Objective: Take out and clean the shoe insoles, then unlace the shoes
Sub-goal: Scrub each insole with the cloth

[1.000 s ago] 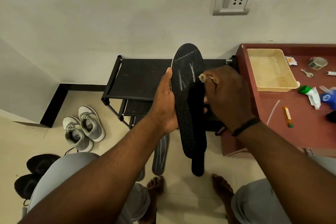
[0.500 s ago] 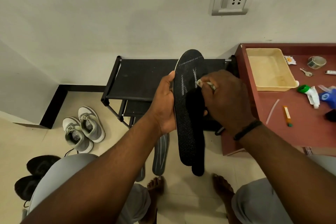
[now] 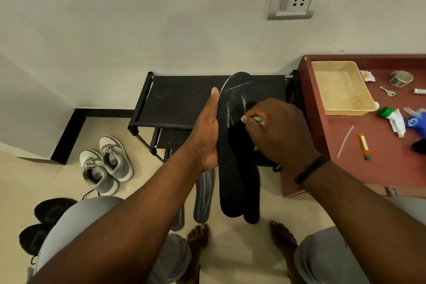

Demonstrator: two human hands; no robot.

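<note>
My left hand (image 3: 206, 131) gripping a black insole (image 3: 230, 157) upright, my right hand (image 3: 279, 131) fingers pinching a small cloth (image 3: 253, 119) against it

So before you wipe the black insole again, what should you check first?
1. Left hand holds the black insole firmly: ok.
2. Right hand pinches the small wipe: ok.
3. Wipe touches the insole: ok.
4. Second black piece behind is also an insole: cannot tell.
5. Grey insoles lie on the floor, out of the way: ok.
6. Grey shoes unlaced: not ok.
</note>
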